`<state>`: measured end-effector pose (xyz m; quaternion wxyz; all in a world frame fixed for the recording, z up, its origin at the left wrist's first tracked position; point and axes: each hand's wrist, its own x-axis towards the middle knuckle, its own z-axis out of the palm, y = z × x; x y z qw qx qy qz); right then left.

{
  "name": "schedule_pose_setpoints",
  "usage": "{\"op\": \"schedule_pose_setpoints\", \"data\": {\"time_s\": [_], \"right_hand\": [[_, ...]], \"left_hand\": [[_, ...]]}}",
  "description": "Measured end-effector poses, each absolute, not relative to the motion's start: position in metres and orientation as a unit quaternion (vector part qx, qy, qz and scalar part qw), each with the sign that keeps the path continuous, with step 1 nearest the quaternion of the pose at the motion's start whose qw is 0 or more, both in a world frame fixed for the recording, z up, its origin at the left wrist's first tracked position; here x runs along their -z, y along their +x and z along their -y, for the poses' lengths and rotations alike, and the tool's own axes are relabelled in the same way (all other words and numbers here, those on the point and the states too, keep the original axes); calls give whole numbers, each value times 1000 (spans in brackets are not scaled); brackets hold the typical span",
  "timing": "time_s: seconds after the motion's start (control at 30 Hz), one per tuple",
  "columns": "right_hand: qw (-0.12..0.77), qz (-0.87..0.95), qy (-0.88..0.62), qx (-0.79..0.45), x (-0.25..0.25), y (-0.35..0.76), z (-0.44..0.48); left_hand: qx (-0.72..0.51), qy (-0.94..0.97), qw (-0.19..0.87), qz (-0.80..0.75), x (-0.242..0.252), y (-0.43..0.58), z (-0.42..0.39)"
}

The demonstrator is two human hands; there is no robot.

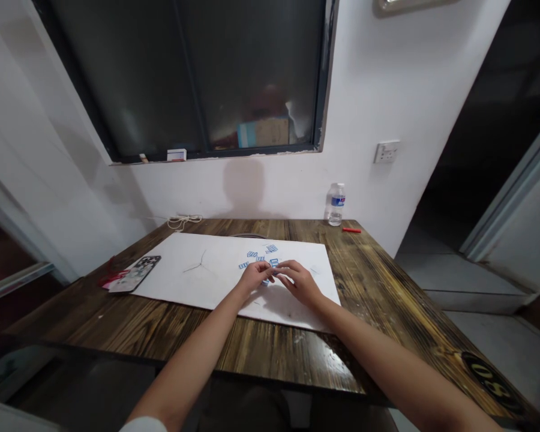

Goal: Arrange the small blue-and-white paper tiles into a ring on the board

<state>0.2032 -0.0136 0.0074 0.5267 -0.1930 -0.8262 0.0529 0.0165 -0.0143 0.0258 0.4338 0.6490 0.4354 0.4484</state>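
My left hand [255, 276] and my right hand [299, 279] meet over the white board [225, 282], fingertips pinched close together. Between them is something small and bluish, mostly covered by the fingers, so its kind cannot be made out. Several small blue-and-white slotted pieces [272, 248] lie on the board just beyond my hands. Another blue piece [265, 282] shows beneath my fingers. Thin dark lines [200, 264] that meet at one point mark the board to the left.
A patterned phone-like slab [137, 275] lies on the board's left edge beside red material [112, 277]. At the back stand a coiled white cable [183, 222], a water bottle [337, 207] and a red pen-like stick [351, 230]. The wooden table [270, 354] ends near my forearms.
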Motion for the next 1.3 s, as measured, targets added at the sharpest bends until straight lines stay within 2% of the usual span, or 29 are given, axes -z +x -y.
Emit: {"op": "schedule_pose_setpoints", "data": {"time_s": [0.63, 0.9, 1.07, 1.3], "right_hand": [[462, 869, -176, -17, -12, 203, 14], [484, 828, -279, -33, -22, 227, -12], [378, 831, -388, -122, -11, 253, -40], [250, 860, -395, -206, -4, 270, -45]], "left_hand": [[-477, 584, 452, -476, -26, 17, 13], [-512, 546, 440, -496, -25, 14, 10], [-538, 510, 442, -505, -22, 12, 6], [-544, 506, 430, -513, -22, 10, 4]]}}
